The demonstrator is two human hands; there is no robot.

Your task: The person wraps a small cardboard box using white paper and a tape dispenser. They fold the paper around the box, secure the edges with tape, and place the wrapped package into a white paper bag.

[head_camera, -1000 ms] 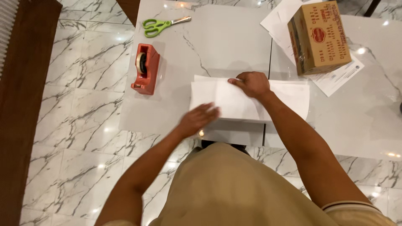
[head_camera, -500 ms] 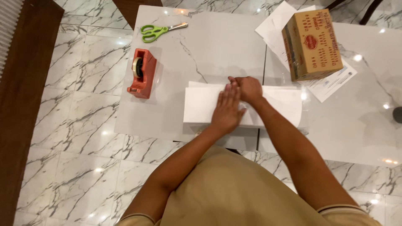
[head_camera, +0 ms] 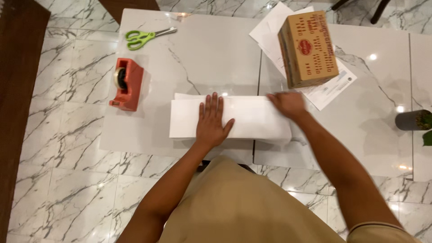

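Observation:
A folded white sheet of paper (head_camera: 249, 118) lies near the front edge of the white marble table (head_camera: 216, 58). My left hand (head_camera: 211, 121) rests flat on the left half of the paper, fingers spread and pointing away from me. My right hand (head_camera: 288, 104) presses on the paper's upper right corner, fingers pointing left and slightly blurred. Neither hand grips anything.
A red tape dispenser (head_camera: 127, 84) stands left of the paper. Green-handled scissors (head_camera: 145, 37) lie at the far left. A brown cardboard box (head_camera: 308, 48) sits on loose white sheets (head_camera: 330, 87) at the back right. A dark pot (head_camera: 413, 120) stands at the right edge.
My right hand slid to the right along the paper's upper edge. My left hand came onto the paper and now lies flat on its left half. The view shifted right.

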